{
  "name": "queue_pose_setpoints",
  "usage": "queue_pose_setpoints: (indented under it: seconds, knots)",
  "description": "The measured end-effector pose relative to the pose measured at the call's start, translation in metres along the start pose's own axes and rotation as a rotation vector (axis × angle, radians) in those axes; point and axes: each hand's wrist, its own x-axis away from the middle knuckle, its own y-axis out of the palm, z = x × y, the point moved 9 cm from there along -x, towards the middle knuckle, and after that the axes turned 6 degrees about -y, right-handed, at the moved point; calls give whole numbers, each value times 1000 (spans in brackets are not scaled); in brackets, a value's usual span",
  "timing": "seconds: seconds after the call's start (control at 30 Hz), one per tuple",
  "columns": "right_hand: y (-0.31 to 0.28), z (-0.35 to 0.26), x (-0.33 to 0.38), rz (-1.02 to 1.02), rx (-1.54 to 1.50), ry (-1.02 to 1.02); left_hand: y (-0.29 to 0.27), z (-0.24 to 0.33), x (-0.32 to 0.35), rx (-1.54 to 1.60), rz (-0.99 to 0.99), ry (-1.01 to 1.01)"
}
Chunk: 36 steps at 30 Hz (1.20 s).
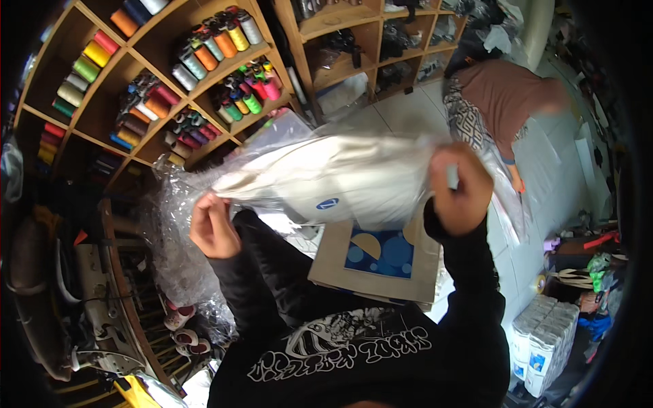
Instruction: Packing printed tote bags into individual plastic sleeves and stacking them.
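One cream cloth in clear plastic (333,166): the plastic might rip if pulled too hard; it hangs in the air, long way side to side, narrow end pointing left.
Tan bag (374,262): partly under it.
Left hand (218,228): pinches the left end.
Right hand (469,196): blurry, curled, gripping the right end.

Up on the wearer's head over there, the left of two fisheye cameras looks steeply down across the cream cloth (326,163) from close by, black shirt (320,386) on its near side, wide enough to catch thread shelves (269,46) beyond it and floor tiles (515,266) to its right
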Motion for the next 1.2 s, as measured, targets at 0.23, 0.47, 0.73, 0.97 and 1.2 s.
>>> queue_pose_setpoints:
  seconds: [0.23,0.47,0.73,0.97,1.2]
  knots:
    - [22,4,-21,27,-34,-62,-2,4,-16,31,-84,-42]
    - [108,77,-51,-109,-302,141,-30,-20,-84,-69,-30,-134]
    - [211,128,-81,-104,-661,203,-46,-31,-158,-263,-71,154]
    - [256,161,-2,-111,-694,151,-100,-113,-117,-324,-180,233]
    - [283,257,170,-418,-404,494,-164,-239,3,-1031,-26,-237]
